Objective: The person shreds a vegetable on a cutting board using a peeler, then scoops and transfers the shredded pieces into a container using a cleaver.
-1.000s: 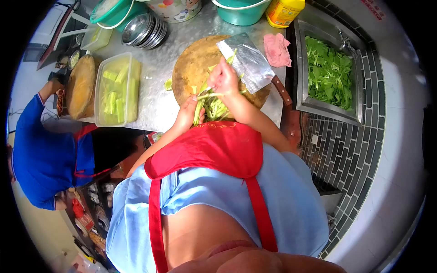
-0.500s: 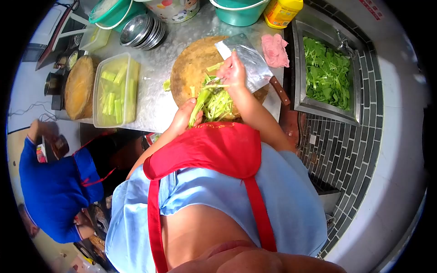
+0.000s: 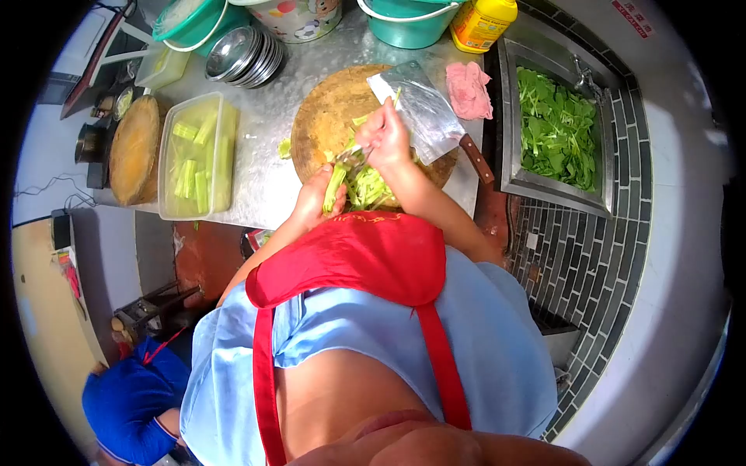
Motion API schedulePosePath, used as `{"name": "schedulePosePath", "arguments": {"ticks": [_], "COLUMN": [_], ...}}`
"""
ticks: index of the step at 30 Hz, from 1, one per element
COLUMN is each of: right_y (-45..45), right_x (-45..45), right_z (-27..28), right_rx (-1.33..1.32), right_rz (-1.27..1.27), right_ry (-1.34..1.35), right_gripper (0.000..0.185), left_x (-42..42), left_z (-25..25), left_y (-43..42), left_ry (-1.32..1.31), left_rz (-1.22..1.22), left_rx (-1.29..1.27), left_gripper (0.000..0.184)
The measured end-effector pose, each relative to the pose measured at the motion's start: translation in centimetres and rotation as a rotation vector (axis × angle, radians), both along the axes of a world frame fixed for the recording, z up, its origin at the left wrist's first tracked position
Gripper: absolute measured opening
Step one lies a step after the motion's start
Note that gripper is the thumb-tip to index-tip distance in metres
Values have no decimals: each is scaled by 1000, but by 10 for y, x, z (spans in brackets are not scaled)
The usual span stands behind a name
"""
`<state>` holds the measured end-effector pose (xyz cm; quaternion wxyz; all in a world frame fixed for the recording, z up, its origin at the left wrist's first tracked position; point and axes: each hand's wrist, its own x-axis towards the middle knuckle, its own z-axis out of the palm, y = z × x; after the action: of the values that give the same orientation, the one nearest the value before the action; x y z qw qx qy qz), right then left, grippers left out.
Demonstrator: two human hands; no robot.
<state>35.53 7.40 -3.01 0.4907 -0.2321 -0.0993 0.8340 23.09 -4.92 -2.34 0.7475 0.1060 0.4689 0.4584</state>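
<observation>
My left hand (image 3: pixel 312 193) is closed around a pale green vegetable stalk (image 3: pixel 335 187), which stands tilted over the near edge of the round wooden chopping board (image 3: pixel 317 105). Close against the stalk's upper end is a small metal peeler (image 3: pixel 351 158), gripped in my closed right hand (image 3: pixel 386 138); the fingers partly hide it. Thin green peelings (image 3: pixel 368 186) lie heaped on the board below my right hand. Behind that hand a broad cleaver (image 3: pixel 423 109) lies flat across the board's right side, its brown handle pointing toward me.
Left of the board stands a clear plastic box (image 3: pixel 228 151) holding cut green stalks. Metal bowls (image 3: pixel 245 56) and a teal bucket (image 3: pixel 412 28) stand farther back. A pink cloth (image 3: pixel 468 89) lies near the sink (image 3: pixel 509 159) of leafy greens. A person in blue (image 3: pixel 132 400) is at lower left.
My right hand has moved slightly toward me and left, with the peeler nearer the stalk's top. The stalk's lower end has shifted up. The person in blue has moved down and away from the table.
</observation>
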Motion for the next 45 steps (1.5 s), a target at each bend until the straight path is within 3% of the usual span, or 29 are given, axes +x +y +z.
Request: {"name": "schedulePosePath", "arguments": {"ticks": [2,5,7,9,15,19,23,24,27,30,33,36,41,45], "right_y": [-18,-8,20,39,28,-5,25,32,44,29,4,-16,31,32], "right_x": [-11,-9,6,23,26,-4,8,16,38,29,10,-5,18,24], "right_z": [6,3,-18,-34,-11,7,-14,-16,-38,-14,-9,9,-22,-15], "right_rx": [43,61,94,108,8,42,35,97,85,-12,17,88,114,63], "right_rz": [70,10,-186,-212,-239,-17,-203,-219,-233,-224,-51,35,-252,-241], "right_ry": [70,-140,-183,-431,-74,-75,-215,-446,-178,-112,-16,-62,-419,-189], "right_gripper": [44,46,46,47,47,46,45,46,45,46,46,46,47,49], "left_x": [2,1,-5,-2,-5,-4,-7,-8,-9,-9,-9,-12,-20,-21], "left_z": [0,-7,-10,-7,4,-5,-6,-1,10,3,-5,-12,-5,-19], "left_y": [0,-8,-11,-14,-7,-2,-13,-14,-12,-8,-2,-3,-13,-13], "left_ry": [86,133,113,27,-90,-107,-27,-15,-38,-133,-275,-348,-438,-532], "left_rz": [14,-23,-114,-113,36,-19,-130,-164,-79,-1,6,-29,-102,-19], "left_rx": [11,91,169,205,16,59,174,210,88,11,-37,-73,62,-31], "left_gripper": [28,30,32,34,35,33,32,32,32,30,26,25,24,24]}}
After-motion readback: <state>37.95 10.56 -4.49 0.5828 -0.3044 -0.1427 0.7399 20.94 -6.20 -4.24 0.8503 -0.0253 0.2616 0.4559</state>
